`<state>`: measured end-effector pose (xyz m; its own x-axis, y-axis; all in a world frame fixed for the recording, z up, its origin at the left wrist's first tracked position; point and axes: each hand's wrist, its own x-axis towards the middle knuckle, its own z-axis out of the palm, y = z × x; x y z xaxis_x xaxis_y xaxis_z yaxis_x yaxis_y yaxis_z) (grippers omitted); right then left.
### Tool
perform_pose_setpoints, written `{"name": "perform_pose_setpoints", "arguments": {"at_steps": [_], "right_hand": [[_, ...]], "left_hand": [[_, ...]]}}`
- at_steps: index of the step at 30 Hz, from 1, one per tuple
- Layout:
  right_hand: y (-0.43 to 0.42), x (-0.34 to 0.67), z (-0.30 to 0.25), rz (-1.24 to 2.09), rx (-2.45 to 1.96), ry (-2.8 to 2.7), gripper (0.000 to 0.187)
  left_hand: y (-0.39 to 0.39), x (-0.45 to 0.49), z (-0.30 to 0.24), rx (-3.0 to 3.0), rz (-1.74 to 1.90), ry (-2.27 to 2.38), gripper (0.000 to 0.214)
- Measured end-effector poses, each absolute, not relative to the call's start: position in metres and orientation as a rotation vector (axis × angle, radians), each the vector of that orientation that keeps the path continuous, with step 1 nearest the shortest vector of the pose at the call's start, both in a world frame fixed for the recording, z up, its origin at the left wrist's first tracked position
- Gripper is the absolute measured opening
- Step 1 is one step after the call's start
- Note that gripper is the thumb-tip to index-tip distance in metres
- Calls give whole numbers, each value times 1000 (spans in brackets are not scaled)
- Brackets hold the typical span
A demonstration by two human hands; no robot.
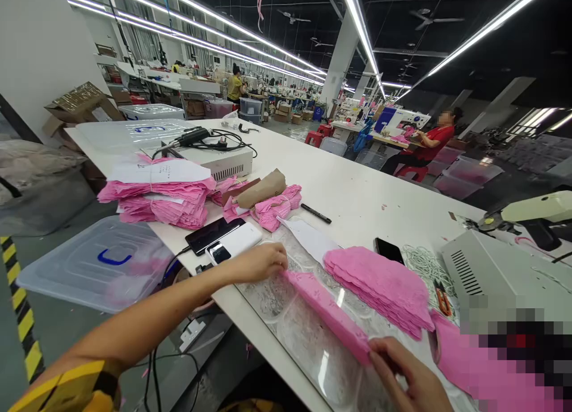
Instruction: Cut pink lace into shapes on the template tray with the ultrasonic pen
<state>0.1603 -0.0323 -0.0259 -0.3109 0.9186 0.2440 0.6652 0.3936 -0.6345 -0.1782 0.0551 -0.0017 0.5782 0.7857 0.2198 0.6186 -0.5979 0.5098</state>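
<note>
A narrow folded strip of pink fabric (328,307) is stretched between my two hands over a clear plastic sheet at the table's front edge. My left hand (268,262) pinches its far left end, fingers pressed together. At the near right end, my right hand (404,373) grips the strip between thumb and fingers. Just beyond it lies a stack of pink fabric pieces (378,287), with a white paper sheet (308,236) beside it. More pink fabric (469,355) lies to the right of my right hand, partly blurred out.
Bundled pink pieces (165,206), phones (236,240), a black pen (316,213) and another phone (388,251) lie around. Orange-handled snips (442,297) rest on white cord (422,263) near a grey machine box (478,275). A person in red (431,143) sits at a sewing machine beyond.
</note>
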Motion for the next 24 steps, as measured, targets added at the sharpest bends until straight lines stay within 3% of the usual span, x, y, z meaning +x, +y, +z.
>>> {"name": "perform_pose_setpoints", "arguments": {"at_steps": [5,10,17,24], "right_hand": [[44,151,25,740,-1451,-1916,44],[124,137,54,336,-1339,-1886,36],[132,107,-2,229,-1146,-2210,17],[121,92,-31,207,-1054,-2486,20]], "left_hand": [[140,-173,36,2448,683,1244,18],[205,-179,65,2499,846,1298,23],[196,-211,20,2667,629,1091,17],[190,-231,-4,2763,519,977,19]]}}
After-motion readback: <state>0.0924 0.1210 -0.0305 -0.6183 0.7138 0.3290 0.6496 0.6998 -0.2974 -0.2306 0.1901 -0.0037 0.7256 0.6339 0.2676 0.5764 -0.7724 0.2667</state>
